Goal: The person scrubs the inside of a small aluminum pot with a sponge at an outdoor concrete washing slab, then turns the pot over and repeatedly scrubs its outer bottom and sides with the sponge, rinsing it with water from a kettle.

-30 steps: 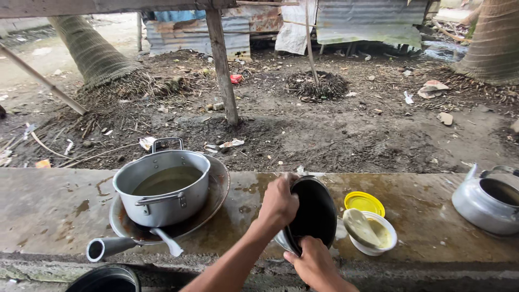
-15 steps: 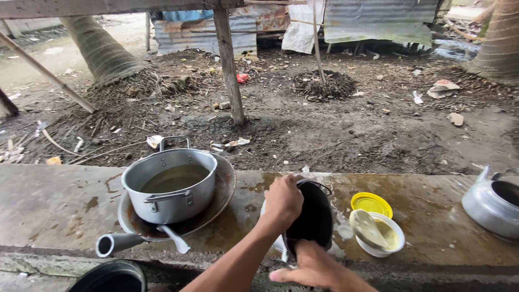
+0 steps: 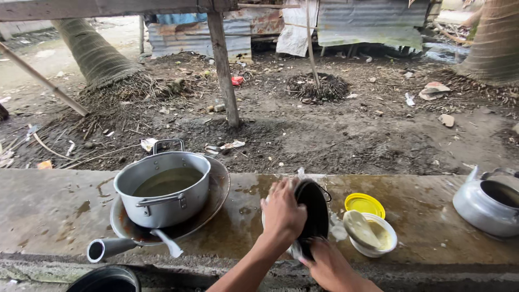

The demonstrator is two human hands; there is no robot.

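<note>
**Both hands on a black pot at the table's front edge**

While the left hand (image 3: 284,213) presses flat against the outer side of the black pot (image 3: 313,216), fingers closed over its curve, the right hand (image 3: 330,267) grips the pot from below at its near rim, fingers curled onto it. The pot is tipped on its side, mouth turned toward the right, and sits at the front of the wet concrete table (image 3: 48,211), a thin wire handle showing at its top.

Just right of the pot stands a white bowl (image 3: 376,238) with a pale lid or dish leaning in it, and touching behind that lies a yellow lid (image 3: 365,204). At the far right edge sits a metal kettle (image 3: 489,203), lid off.

To the left, well apart from the hands, a grey metal pot (image 3: 162,189) holding murky water stands on a round metal tray (image 3: 216,189). A ladle (image 3: 111,249) lies in front of it, its hollow handle pointing at the camera. A dark bucket rim (image 3: 105,280) shows below the table. Beyond the table lies bare dirt with litter, a wooden post (image 3: 223,65) and palm trunks.
</note>
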